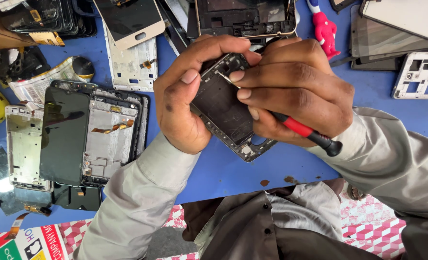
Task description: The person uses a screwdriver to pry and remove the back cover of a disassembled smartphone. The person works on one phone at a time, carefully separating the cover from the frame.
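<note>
Your left hand [182, 98] grips the dark rectangular phone frame [226, 108] above the blue table [233, 168]. Your right hand [296, 86] pinches the red-and-black screwdriver [303, 131], tip at the frame's upper edge. Step: unfastening or prying; judged next: steady pressure without slipping.

Dark screen [63, 137] at tabletop's left edge; white-framed screen [129, 19] at far edge; crumpled packet [45, 82] far left.

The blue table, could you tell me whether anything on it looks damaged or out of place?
Yes. The blue table is strewn with stripped phone frames and loose screens, overlapping at odd angles. The left hand holds a bare phone frame while the right hand works a red screwdriver on it.
</note>
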